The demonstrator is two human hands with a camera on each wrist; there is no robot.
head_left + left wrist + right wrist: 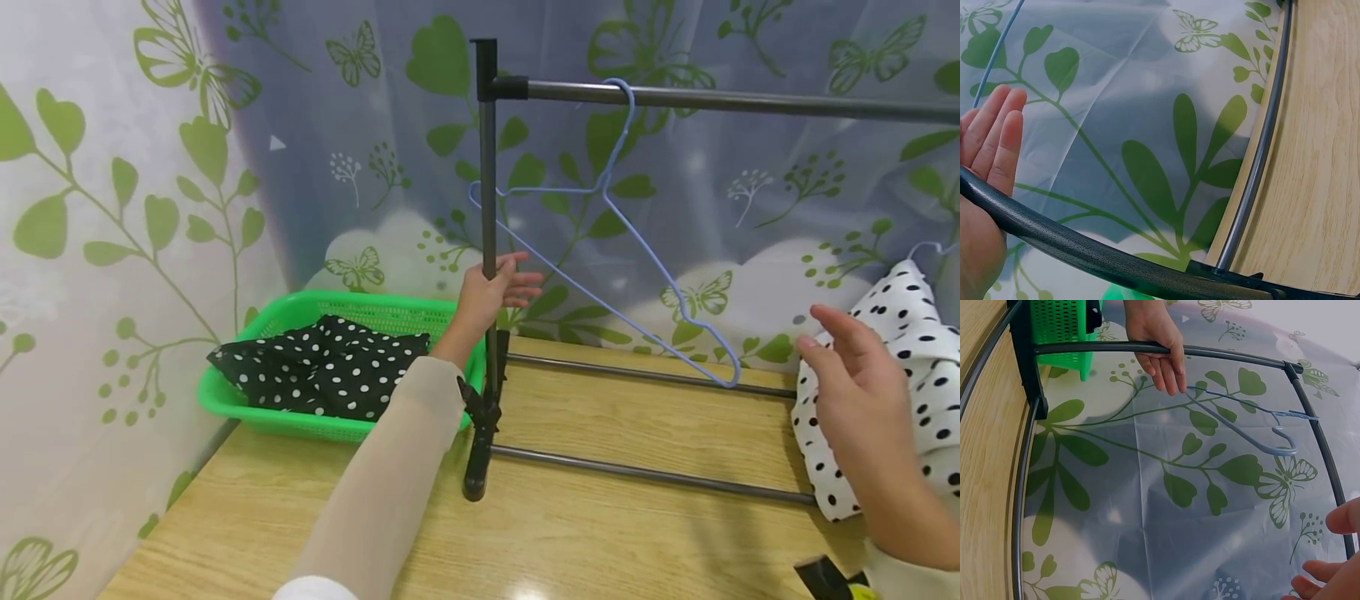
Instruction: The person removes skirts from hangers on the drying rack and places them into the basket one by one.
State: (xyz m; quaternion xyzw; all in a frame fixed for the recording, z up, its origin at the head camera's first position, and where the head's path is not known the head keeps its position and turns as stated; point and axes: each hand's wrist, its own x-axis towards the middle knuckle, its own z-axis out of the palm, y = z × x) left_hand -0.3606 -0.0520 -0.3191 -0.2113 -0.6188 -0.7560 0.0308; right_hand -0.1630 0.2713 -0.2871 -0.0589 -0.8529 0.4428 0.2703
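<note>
My left hand (471,304) is at the dark upright post (487,183) of a small clothes rack. Its fingers stretch out past the post, straight and not curled round it. In the left wrist view the post crosses the hand (994,147). A light blue hanger (606,187) hangs by its hook from the top rail, its left end close above the left fingers. At the right, my right hand (862,383) is raised with nothing in it, thumb and fingers apart and loosely bent. It overlaps a white cloth with black dots (926,400) on the rack's right side.
Left of the rack a green basket (300,425) holds a black cloth with white dots (330,367). Two low rails (637,475) run along the wooden table (585,533). A leaf-patterned curtain (405,133) stands close behind. A black and yellow object (825,577) shows at the bottom right.
</note>
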